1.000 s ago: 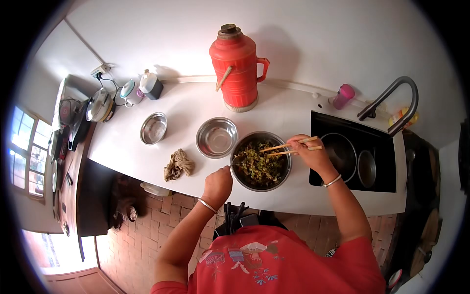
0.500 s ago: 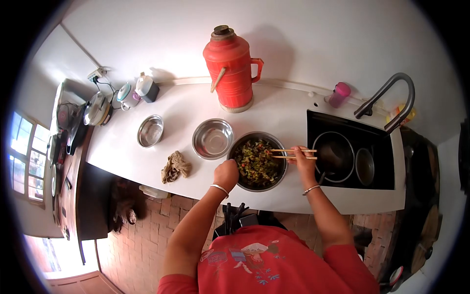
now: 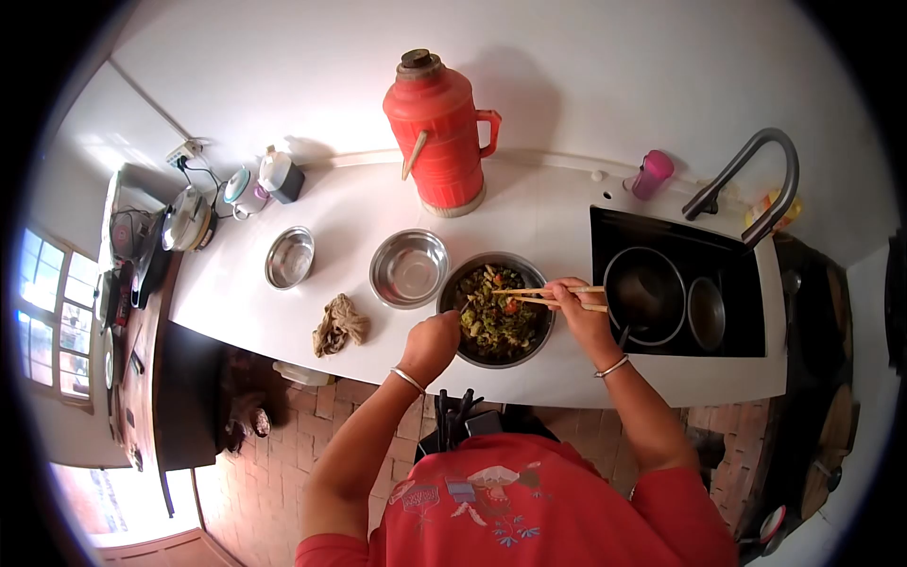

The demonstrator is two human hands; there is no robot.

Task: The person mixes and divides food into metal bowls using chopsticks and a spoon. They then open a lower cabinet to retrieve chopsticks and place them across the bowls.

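Left hand (image 3: 433,342) curled, knuckles up; right hand (image 3: 573,302) pinching, fingers bent; arms (image 3: 364,444) reaching forward.

1. Two hands: one left hand (image 3: 432,343) and one right hand (image 3: 573,307).
2. Two chopsticks (image 3: 592,289).
3. Two bracelets (image 3: 612,367), one per wrist.
4. Three metal bowls on one counter (image 3: 227,293): a small bowl (image 3: 290,257), a middle bowl (image 3: 409,269) and a large bowl (image 3: 540,331).
5. Food pieces (image 3: 491,326): too many, too small to count.
6. Two round vessels (image 3: 704,293) in one sink (image 3: 737,340).
7. One tap (image 3: 793,175).
8. One flask (image 3: 435,137).
9. One cloth (image 3: 340,326).
10. One pink cup (image 3: 652,174).
11. One lidded mug (image 3: 242,192).
12. One bottle (image 3: 281,175).
13. One wall socket (image 3: 183,151).
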